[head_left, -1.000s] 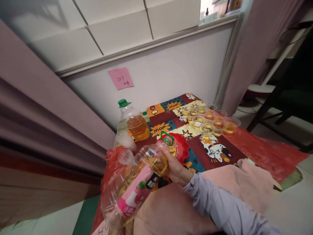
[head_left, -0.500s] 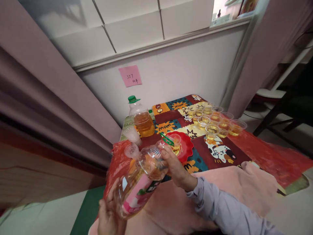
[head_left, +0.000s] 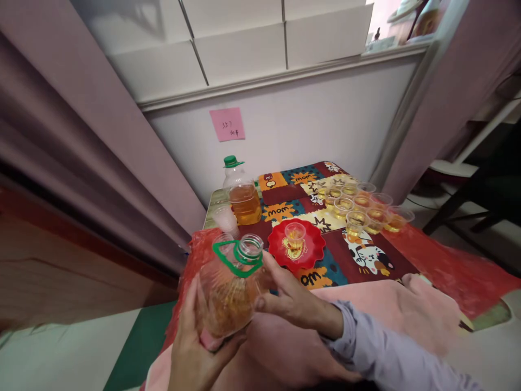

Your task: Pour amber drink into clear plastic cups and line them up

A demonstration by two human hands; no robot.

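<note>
Both hands hold a large clear plastic bottle (head_left: pixel 232 304) of amber drink, its uncapped mouth up and leaning a little toward the table. A green handle ring circles its neck. My left hand (head_left: pixel 195 336) wraps around the lower left side and base. My right hand (head_left: pixel 288 298) grips the upper right side, below the neck. Just beyond it, a clear plastic cup (head_left: pixel 295 234) with some yellow drink stands on a red scalloped plate (head_left: pixel 279 255). A stack of clear cups (head_left: pixel 225 220) is behind the bottle, partly hidden by it.
A second bottle (head_left: pixel 244 201) with a green cap stands at the back left. Several filled cups (head_left: pixel 358 220) are grouped at the right of the patterned table (head_left: pixel 329 255). Red plastic film (head_left: pixel 448 266) covers the table's sides, and pink cloth (head_left: pixel 391 298) lies along the front.
The bottle has gone from tipped over the cup on the red plate to nearly upright, drawn back from it. My right hand has shifted from near its neck to its side.
</note>
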